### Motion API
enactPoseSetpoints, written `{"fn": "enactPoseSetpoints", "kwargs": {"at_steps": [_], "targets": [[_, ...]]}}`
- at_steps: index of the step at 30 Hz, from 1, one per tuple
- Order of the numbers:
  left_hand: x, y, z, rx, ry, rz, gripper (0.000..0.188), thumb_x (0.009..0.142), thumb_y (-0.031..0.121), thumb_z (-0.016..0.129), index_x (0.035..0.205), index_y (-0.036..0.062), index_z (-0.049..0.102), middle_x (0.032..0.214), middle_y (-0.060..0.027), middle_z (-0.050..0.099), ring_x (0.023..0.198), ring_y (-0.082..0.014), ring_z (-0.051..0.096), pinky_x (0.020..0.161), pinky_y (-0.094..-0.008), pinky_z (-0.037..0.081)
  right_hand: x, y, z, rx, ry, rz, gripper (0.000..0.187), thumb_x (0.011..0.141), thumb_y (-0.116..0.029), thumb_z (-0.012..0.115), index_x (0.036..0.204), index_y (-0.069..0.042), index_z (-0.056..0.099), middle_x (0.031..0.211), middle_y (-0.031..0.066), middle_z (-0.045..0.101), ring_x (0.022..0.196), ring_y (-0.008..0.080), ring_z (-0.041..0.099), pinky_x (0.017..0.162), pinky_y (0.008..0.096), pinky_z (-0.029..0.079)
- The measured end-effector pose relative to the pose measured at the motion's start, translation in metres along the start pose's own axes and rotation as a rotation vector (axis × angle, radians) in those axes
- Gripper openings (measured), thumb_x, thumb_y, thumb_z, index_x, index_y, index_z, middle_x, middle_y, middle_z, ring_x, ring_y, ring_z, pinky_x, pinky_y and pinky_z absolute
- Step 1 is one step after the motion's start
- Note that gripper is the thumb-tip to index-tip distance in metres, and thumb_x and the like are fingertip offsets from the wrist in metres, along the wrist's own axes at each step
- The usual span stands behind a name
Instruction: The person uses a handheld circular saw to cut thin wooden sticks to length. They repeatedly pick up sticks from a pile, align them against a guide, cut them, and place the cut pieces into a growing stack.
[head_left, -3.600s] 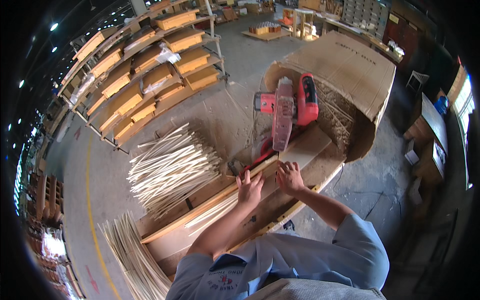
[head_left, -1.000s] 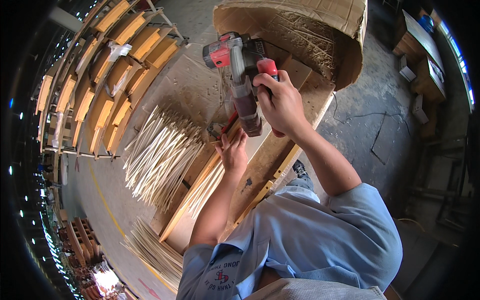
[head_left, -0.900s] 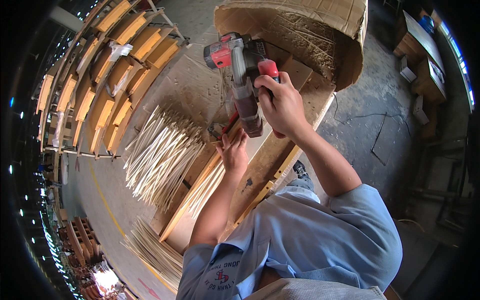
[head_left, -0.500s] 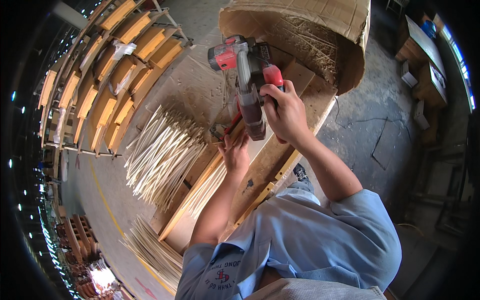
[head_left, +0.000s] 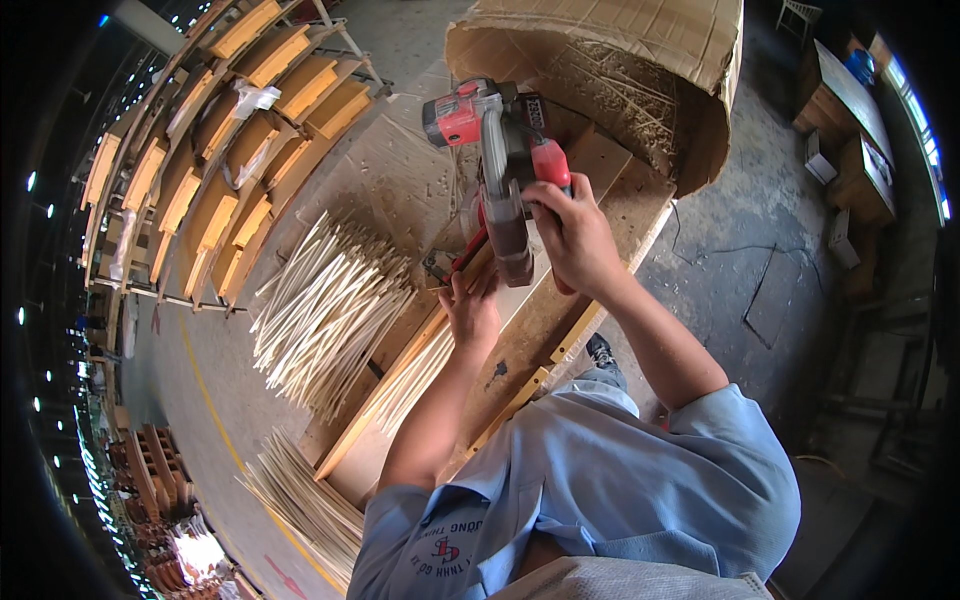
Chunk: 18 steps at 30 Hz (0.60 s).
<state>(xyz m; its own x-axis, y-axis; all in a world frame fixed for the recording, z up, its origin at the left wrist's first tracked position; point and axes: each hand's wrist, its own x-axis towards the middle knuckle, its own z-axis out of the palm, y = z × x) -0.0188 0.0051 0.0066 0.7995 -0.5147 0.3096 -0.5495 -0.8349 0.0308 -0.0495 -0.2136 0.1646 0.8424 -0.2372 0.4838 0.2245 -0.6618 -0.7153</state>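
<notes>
A red and grey mitre saw point(head_left: 495, 150) stands on the wooden bench ahead of me. My right hand point(head_left: 578, 238) is wrapped round its red and black handle point(head_left: 549, 160). At the saw's fence, left of the blade guard point(head_left: 513, 245), my left hand point(head_left: 474, 318) bends its fingers over a bundle of thin wooden sticks point(head_left: 412, 378). The sticks run along a pale board toward the saw and pass under that hand. Their far ends and the blade's edge are hidden by the hand and guard.
A big pile of pale sticks point(head_left: 330, 315) lies left of the saw, with another bundle point(head_left: 305, 500) nearer me. Behind the saw stands an open cardboard box point(head_left: 600, 30) with offcuts inside. A rack point(head_left: 225, 150) of wooden parts is at far left.
The whole picture has shifted slightly. Both hands and the saw keep about the same places, with no clear movement between them.
</notes>
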Motion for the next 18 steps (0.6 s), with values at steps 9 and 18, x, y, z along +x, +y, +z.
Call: {"fn": "enactPoseSetpoints", "kwargs": {"at_steps": [9,18], "targets": [[-0.002,-0.004,0.007,-0.067,-0.056,-0.051,0.043,0.101,0.015,0.058,0.14,0.027,0.069,0.154,0.0129,0.059,0.14,-0.0449,0.045,0.114,-0.0755,0.03,0.115,-0.009,-0.015,0.801,0.007,0.332,0.088,0.097,-0.035,0.078,0.164,-0.006,0.029,0.121,0.0128,0.067,0.108,0.0194,0.066,0.075,0.0296,0.06],[-0.004,-0.002,-0.003,-0.083,-0.064,-0.071,0.039,0.104,0.018,0.057,0.14,0.0242,0.069,0.153,0.0081,0.061,0.141,-0.0442,0.045,0.115,-0.0731,0.032,0.139,0.012,0.01,0.744,0.437,0.177,0.052,0.105,-0.037,0.067,0.143,-0.002,0.055,0.109,0.0091,0.069,0.09,0.0128,0.067,0.075,0.0278,0.053]]}}
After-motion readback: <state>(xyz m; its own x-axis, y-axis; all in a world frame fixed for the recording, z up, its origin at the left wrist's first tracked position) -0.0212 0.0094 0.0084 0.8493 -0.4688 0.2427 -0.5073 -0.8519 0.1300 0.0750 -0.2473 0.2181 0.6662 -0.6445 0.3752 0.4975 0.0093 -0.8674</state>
